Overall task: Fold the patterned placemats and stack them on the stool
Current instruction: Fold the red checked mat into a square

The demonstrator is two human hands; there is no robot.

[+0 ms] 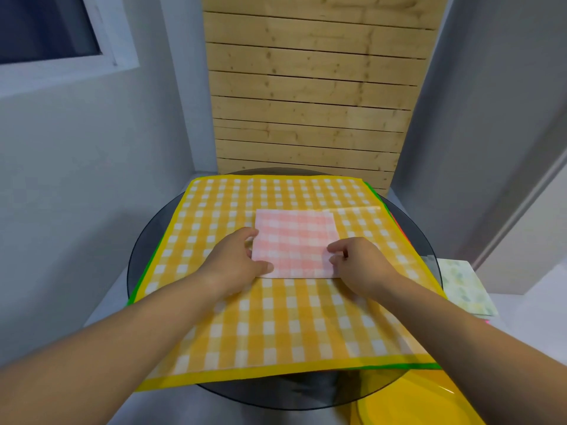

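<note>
Head view, one moment, items as listed

1. Pink checked placemat: folded to a small rectangle, lying flat near the middle of the yellow checked placemat, near edge toward the person

2. Left hand: at the pink mat's left edge, fingers curled over that edge, thumb laid on the near-left corner, so it grips the mat

3. Right hand: at the pink mat's near-right corner, fingers curled, fingertips pinching the right edge

4. Yellow checked placemat: spread open, yellow border, top of a stack; a green edge of another mat shows beneath it along the left side

5. Counter: round, dark glass, carrying the stack, which overhangs its near rim

6. Pale leaf-print mat: folded, lying to the right of the counter, lower down; what bears it cannot be told

7. Yellow plastic object: partly seen under the counter's near-right rim

8. Wooden slat panel: upright behind the counter, between grey walls
</note>
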